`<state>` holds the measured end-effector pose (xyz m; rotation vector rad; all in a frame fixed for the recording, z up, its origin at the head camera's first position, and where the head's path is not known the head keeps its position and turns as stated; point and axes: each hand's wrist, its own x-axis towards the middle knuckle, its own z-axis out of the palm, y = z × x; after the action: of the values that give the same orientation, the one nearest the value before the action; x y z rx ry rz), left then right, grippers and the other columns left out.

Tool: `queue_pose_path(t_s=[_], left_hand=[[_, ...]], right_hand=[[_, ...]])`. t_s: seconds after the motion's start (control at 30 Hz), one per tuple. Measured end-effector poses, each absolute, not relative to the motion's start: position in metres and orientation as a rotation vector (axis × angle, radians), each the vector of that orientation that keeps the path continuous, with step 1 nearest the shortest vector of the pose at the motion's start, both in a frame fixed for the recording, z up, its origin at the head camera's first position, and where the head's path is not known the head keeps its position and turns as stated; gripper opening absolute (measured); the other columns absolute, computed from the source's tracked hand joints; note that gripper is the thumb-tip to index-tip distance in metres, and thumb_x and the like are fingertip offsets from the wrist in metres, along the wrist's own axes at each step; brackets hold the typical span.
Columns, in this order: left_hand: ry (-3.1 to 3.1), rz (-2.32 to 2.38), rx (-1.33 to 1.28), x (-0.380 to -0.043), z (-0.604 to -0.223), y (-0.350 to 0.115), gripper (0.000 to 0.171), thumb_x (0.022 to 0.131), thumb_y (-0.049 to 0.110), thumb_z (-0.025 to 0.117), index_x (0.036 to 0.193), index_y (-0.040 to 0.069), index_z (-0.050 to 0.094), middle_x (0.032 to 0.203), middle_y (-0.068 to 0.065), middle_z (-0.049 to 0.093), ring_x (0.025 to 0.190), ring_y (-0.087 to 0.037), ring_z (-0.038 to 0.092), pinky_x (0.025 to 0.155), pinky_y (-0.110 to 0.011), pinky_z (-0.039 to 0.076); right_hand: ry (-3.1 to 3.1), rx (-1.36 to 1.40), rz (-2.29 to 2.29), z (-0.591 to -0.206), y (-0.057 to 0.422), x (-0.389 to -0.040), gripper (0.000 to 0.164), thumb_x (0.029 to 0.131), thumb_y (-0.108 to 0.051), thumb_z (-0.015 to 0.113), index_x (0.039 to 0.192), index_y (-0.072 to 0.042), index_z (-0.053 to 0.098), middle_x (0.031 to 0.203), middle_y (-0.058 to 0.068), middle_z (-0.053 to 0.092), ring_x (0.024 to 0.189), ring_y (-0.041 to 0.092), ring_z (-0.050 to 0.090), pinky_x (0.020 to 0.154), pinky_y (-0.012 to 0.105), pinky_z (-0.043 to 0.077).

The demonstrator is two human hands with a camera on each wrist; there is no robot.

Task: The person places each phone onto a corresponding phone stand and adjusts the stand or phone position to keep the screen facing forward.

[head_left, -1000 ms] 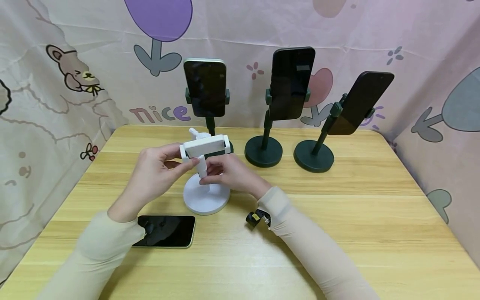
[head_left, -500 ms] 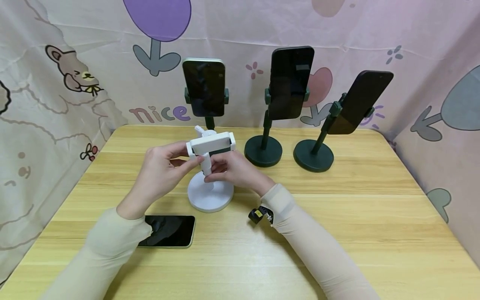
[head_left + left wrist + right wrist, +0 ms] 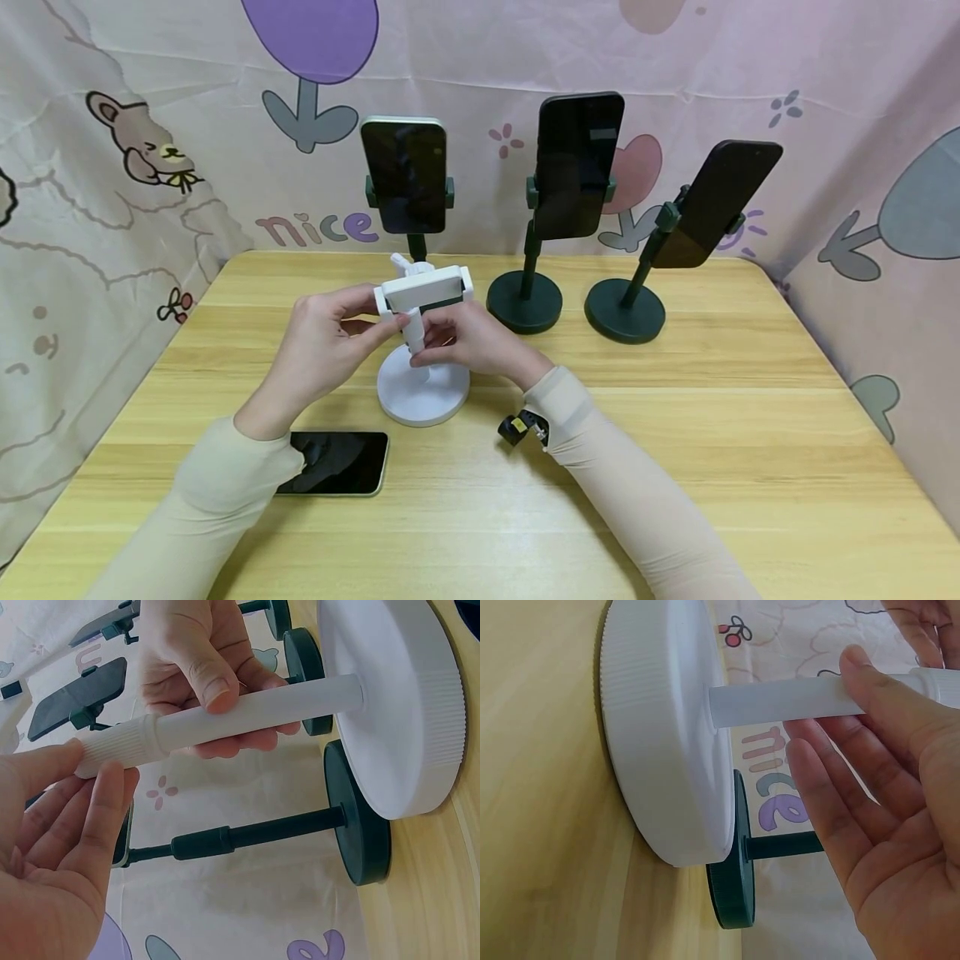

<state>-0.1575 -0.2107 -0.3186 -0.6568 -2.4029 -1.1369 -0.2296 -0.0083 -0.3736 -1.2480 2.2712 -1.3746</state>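
Note:
A white phone stand point(image 3: 423, 396) stands upright on its round base, its cradle point(image 3: 423, 288) at the top holding no phone. My left hand point(image 3: 318, 346) pinches the ribbed collar point(image 3: 116, 748) on the pole between thumb and fingers. Lower down, my right hand point(image 3: 480, 340) grips the smooth pole point(image 3: 780, 702), thumb on one side and fingers behind, as the right wrist view shows. A phone point(image 3: 341, 463) lies flat, screen up, near my left forearm; the sleeve covers its left end.
Behind stand three dark green phone stands, each holding a phone: one directly behind the white stand point(image 3: 408, 175), one in the middle point(image 3: 525, 302), one tilted at right point(image 3: 626, 311). A patterned cloth point(image 3: 465, 50) hangs along the wooden table's point(image 3: 675, 467) back edge.
Both hands and the white stand have shifted a little to the right over the first half second, then stay nearly still. Their grips look the same; the lying phone has not moved.

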Motion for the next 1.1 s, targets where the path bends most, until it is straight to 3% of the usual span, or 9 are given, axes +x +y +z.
queue_pose_path(t_s=[0.73,1.1], left_hand=[[-2.457,-1.073,-0.654,-0.156,-0.316,-0.215,0.027,0.082,0.023,0.077,0.108,0.016,0.071,0.097,0.005,0.070,0.085,-0.005,0.066,0.065,-0.021,0.056],[-2.582,-1.052,-0.782,-0.153,-0.312,-0.229,0.034,0.084,0.034,0.074,0.114,0.021,0.064,0.102,0.006,0.068,0.090,-0.010,0.066,0.067,-0.028,0.057]], right_hand=[[2.303,-1.216,-1.318,-0.371,-0.008,-0.228,0.024,0.078,-0.025,0.079,0.096,-0.015,0.066,0.088,-0.008,0.069,0.080,0.005,0.066,0.076,0.021,0.053],[2.462,-1.086,-0.855,-0.348,0.001,-0.212,0.040,0.078,-0.049,0.074,0.096,-0.014,0.071,0.082,-0.009,0.067,0.074,0.007,0.061,0.068,0.019,0.052]])
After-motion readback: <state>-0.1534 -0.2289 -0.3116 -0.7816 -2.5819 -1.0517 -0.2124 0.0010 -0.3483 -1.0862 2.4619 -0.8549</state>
